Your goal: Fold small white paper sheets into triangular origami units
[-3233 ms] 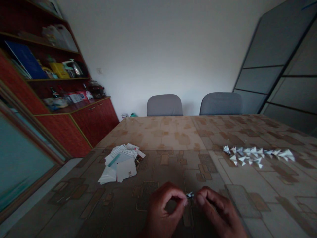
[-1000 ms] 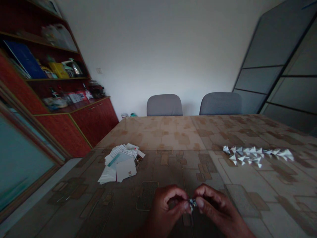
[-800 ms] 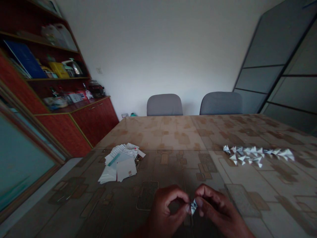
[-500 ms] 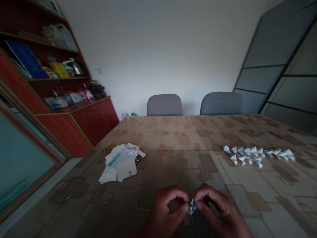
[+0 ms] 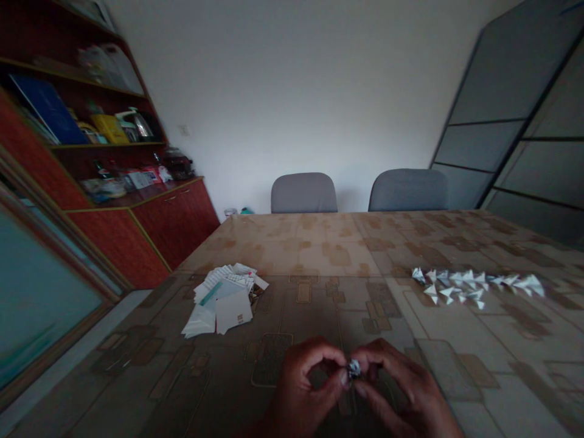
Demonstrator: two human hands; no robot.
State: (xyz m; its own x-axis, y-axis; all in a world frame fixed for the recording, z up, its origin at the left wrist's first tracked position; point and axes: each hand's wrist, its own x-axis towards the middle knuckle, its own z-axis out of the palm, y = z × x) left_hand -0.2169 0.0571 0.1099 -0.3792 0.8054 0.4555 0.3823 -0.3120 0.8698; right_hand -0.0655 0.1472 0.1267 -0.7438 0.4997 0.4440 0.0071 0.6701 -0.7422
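Observation:
Close to me, just above the patterned table, a small folded paper piece (image 5: 353, 368) sits between my two hands. Thumb and forefinger of my left hand (image 5: 310, 380) are closed in a pinch on its left side. My right hand (image 5: 404, 383) is around the other side, its forefinger at the top of the paper and its thumb lower down, with a gap between them. Off to the right lie several folded paper pieces (image 5: 469, 280) in two rough rows. A loose pile of paper cards (image 5: 232, 307) rests to the left.
The patterned tablecloth (image 5: 319, 243) covers the table out to its far edge. Two grey chairs (image 5: 303, 193) stand behind it against the wall. A red-brown cabinet (image 5: 177, 225) with shelves is at the left; grey panelled doors (image 5: 488, 91) are at the right.
The right thumb and forefinger have loosened from their pinch and moved apart. The folded paper has turned between the hands and shows a different side. The left hand keeps its pinch.

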